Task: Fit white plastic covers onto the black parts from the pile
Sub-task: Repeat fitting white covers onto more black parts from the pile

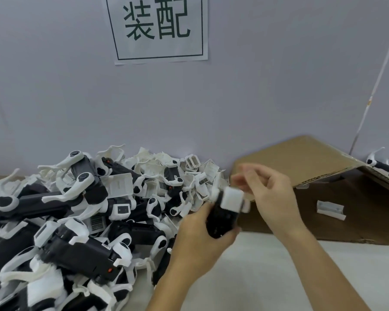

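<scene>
left hand (pixel 202 239) clamped round black part (pixel 220 221), frame centre, pile (pixel 81 212) at 9 o'clock on desk (pixel 267 277). right hand (pixel 270 194) fingers loosely apart above white cover (pixel 231 199), blurred. Best: hold part steady, press cover down square until seated

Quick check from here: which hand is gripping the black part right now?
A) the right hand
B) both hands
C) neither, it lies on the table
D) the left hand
D: the left hand grips the black part, while the blurred right hand is at its white cover.
</scene>
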`<move>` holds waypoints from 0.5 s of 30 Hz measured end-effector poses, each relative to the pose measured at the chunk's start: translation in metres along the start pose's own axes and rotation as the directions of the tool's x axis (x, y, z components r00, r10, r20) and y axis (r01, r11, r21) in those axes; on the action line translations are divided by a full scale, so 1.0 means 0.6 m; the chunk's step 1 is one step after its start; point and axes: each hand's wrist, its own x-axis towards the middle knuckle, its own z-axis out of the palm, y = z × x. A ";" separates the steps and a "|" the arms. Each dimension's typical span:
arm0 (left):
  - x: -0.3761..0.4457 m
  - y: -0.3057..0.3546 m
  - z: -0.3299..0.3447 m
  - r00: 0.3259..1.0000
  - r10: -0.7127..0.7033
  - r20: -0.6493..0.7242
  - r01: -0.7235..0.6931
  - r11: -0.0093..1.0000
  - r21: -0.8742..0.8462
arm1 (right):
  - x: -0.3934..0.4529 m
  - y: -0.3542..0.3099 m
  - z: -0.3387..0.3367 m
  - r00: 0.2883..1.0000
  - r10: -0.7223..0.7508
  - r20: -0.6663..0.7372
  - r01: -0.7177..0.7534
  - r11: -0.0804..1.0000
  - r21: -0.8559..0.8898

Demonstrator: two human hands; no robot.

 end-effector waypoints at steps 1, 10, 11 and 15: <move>0.002 0.001 -0.003 0.996 -0.080 -0.030 0.077 0.992 -0.099 | 0.000 0.009 0.008 0.993 -0.039 -0.111 0.042 0.999 0.021; 0.025 0.006 -0.028 0.863 -0.472 -0.179 0.259 0.719 -0.645 | -0.048 0.154 0.066 0.973 0.209 0.101 -0.170 0.938 -0.303; 0.027 0.005 -0.030 0.848 -0.499 -0.181 0.253 0.680 -0.688 | -0.054 0.167 0.073 0.965 0.224 0.136 -0.170 0.930 -0.327; 0.035 0.001 -0.039 0.759 -0.632 -0.156 0.187 0.442 -0.877 | -0.055 0.190 0.095 0.955 0.198 0.219 -0.094 0.907 -0.412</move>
